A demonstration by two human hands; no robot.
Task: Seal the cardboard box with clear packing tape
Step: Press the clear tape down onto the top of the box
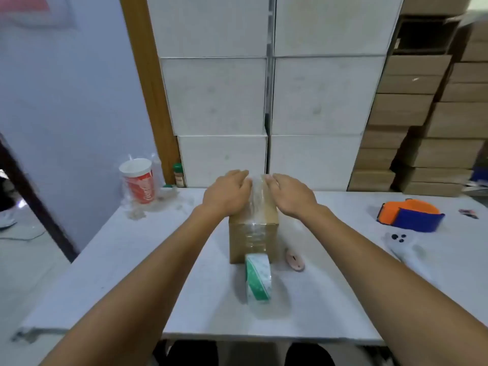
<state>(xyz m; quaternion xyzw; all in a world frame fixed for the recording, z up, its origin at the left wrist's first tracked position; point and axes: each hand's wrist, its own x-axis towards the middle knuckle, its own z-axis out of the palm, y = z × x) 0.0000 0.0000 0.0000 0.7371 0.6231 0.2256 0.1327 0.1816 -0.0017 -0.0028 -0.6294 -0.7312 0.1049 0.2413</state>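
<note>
A small brown cardboard box [253,237] stands in the middle of the white table [158,273]. A strip of clear tape [257,204] runs over its top and down its near face. My left hand [227,192] and my right hand [291,195] lie flat on the box top, one on each side of the strip, fingers pressing near the far edge. The tape roll [257,280], clear with a green and white core, stands on edge against the near face of the box, still joined to the strip.
A red and white drink cup [140,180] in a plastic bag stands at the back left. An orange and blue tape dispenser [410,215] and a white controller [401,245] lie at the right. A small pink object [295,260] lies beside the box. Stacked cartons [266,101] rise behind the table.
</note>
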